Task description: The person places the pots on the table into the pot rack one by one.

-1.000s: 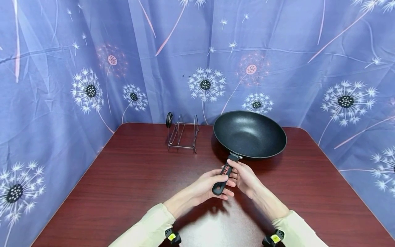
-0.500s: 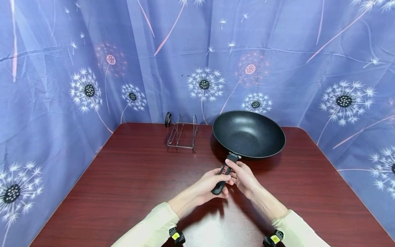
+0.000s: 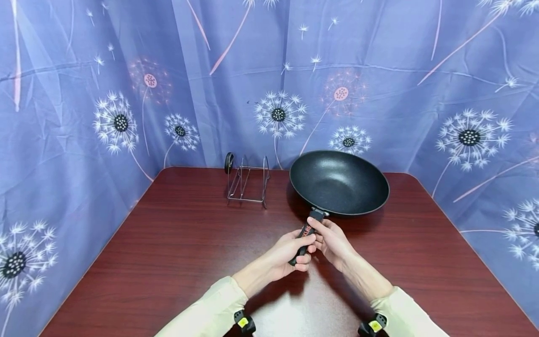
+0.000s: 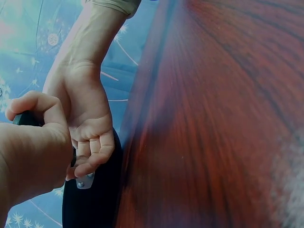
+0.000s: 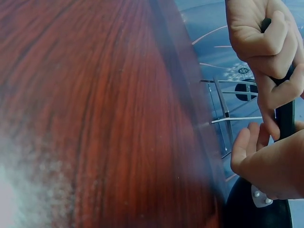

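Note:
A black wok [image 3: 338, 182] with a black handle [image 3: 306, 231] is in front of me, its hollow side up. My left hand [image 3: 286, 255] grips the end part of the handle, thumb on top and fingers curled beneath. Closer to the bowl, my right hand [image 3: 334, 241] holds the same handle between its thumb on top and its bent fingers below. In the left wrist view, the metal bracket [image 4: 85, 181] joins handle and bowl. The right wrist view shows the left hand [image 5: 263, 45] wrapped round the handle. Whether the wok's base touches the table cannot be seen.
A wire rack [image 3: 248, 185] with a round black part [image 3: 229, 163] at its left stands near the table's back edge, left of the wok. Blue dandelion-print curtains [image 3: 236, 84] hang behind and beside the red-brown wooden table [image 3: 168, 252].
The fingers of my left hand have curled from spread to closed round the handle. The wok and my right hand have stayed nearly in place.

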`<action>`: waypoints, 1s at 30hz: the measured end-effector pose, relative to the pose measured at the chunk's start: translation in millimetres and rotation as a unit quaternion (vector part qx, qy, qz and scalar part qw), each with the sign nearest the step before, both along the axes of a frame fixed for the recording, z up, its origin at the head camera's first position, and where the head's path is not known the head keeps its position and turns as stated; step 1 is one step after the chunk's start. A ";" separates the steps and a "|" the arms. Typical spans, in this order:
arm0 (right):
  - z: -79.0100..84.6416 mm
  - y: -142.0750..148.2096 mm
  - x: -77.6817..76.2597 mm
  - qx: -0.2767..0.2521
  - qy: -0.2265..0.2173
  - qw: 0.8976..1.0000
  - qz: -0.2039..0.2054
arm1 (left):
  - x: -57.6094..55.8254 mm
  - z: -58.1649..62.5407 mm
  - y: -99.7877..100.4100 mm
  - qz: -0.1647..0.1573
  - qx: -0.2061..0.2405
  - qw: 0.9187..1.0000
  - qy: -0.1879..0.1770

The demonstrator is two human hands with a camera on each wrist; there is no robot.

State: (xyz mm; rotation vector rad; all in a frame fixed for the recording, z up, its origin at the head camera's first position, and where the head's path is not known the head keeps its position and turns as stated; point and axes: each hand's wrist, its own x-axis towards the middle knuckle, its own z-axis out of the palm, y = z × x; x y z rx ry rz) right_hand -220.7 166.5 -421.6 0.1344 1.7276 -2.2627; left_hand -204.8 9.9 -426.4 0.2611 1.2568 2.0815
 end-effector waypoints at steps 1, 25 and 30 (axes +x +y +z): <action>0.0 0.1 -0.3 -0.002 -0.001 1.000 0.000 | -0.3 0.0 0.6 0.001 0.000 1.000 -0.001; 3.9 -4.8 7.5 -0.003 0.021 0.997 -0.078 | 13.1 15.9 16.3 0.092 -0.039 0.995 0.024; 6.6 -6.2 12.3 0.000 0.046 0.990 -0.132 | 15.4 20.6 14.3 0.099 -0.038 0.994 0.027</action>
